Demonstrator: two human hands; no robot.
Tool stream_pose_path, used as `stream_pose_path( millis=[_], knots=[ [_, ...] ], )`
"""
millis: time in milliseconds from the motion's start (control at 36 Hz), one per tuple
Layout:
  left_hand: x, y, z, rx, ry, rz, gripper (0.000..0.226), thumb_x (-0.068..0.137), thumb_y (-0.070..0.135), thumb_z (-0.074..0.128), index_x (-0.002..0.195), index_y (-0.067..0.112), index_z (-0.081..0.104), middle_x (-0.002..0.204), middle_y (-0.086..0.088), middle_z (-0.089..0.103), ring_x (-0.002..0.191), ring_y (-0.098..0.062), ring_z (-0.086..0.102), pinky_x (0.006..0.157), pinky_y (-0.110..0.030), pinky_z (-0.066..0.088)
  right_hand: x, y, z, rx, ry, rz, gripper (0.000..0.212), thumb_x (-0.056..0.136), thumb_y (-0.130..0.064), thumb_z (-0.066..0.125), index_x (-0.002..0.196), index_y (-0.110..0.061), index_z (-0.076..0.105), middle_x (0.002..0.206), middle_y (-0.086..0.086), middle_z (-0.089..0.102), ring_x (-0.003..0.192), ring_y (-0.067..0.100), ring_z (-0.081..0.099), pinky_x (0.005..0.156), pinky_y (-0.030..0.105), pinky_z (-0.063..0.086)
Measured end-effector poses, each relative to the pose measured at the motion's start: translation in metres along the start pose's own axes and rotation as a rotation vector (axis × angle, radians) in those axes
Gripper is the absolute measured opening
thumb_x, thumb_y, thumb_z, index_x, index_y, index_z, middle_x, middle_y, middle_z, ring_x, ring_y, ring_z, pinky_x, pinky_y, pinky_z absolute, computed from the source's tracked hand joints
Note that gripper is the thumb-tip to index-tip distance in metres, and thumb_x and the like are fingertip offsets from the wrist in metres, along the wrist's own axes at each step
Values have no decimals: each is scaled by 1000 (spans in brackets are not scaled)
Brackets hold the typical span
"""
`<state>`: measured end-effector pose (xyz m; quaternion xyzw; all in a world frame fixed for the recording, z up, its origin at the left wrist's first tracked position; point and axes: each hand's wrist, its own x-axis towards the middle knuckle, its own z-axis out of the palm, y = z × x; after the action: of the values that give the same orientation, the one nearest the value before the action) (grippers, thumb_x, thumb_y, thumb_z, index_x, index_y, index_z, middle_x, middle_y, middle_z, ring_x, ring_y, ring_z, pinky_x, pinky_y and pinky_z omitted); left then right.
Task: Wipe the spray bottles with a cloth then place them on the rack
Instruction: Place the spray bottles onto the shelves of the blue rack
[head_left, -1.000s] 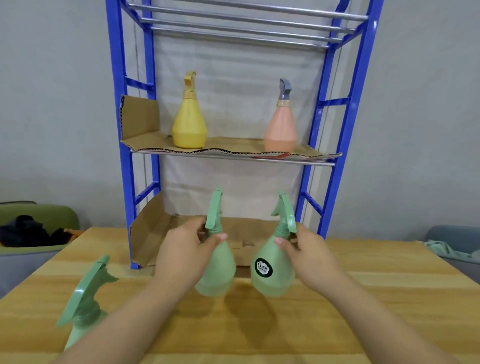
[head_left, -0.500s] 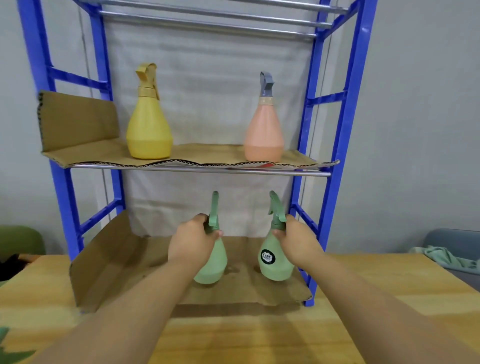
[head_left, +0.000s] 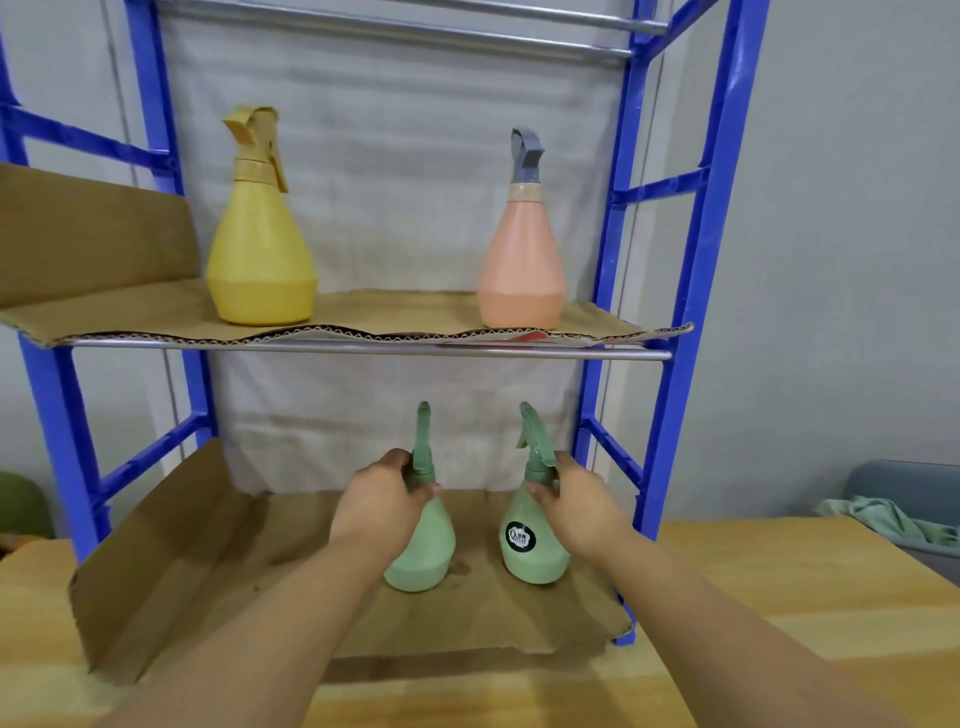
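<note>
Left hand (head_left: 382, 501): fingers (head_left: 429, 489) curled round the neck of the plain bottle (head_left: 423, 553), just under the trigger.
Right hand (head_left: 576, 506): fingers (head_left: 537, 491) gripping the neck of the labelled bottle (head_left: 537, 558), below its spray head.
Plain bottle: green, upright, on the bottom shelf of the rack (head_left: 693, 312), left of the labelled one and apart from it.
Labelled bottle: green, upright, round black label facing the camera, near the right post.
Bases: probably down on the lower cardboard (head_left: 208, 561), though contact is hard to judge from this angle.
Lower cardboard: lining the bottom shelf, left edge folded up, front edge lying over the surface (head_left: 779, 597).
Middle shelf: lined with upper cardboard (head_left: 130, 314); yellow bottle (head_left: 262, 260) at left, pink bottle (head_left: 522, 260) at right, both upright and well apart.
Rack: blue posts, metal bars, standing on the wooden surface against a grey wall.
Far right: green cloth (head_left: 883, 519) draped over a grey bin (head_left: 914, 483), beyond the surface edge.
</note>
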<state>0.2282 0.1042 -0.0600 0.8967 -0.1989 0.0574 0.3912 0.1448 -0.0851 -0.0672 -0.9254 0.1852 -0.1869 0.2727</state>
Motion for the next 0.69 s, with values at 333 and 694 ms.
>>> stream_pose_path(
  millis=[333,694],
  knots=[
    [-30,3,-40,394,-222,-63,35,87,41,59,110,15,53,111,-3,59,97,-22,59,78,-33,50,-23,-13,-39,-160,-74,119,32,90,-38,59,75,-13,47,69,4,51,59,18,46,55,30,38],
    [-159,19,-120,660,-315,127,29,85,43,58,102,20,61,100,1,64,91,-20,62,79,-34,53,-132,-70,-72,-451,-431,-25,55,87,-53,59,127,-15,55,125,8,59,110,25,57,94,35,48]
  ],
)
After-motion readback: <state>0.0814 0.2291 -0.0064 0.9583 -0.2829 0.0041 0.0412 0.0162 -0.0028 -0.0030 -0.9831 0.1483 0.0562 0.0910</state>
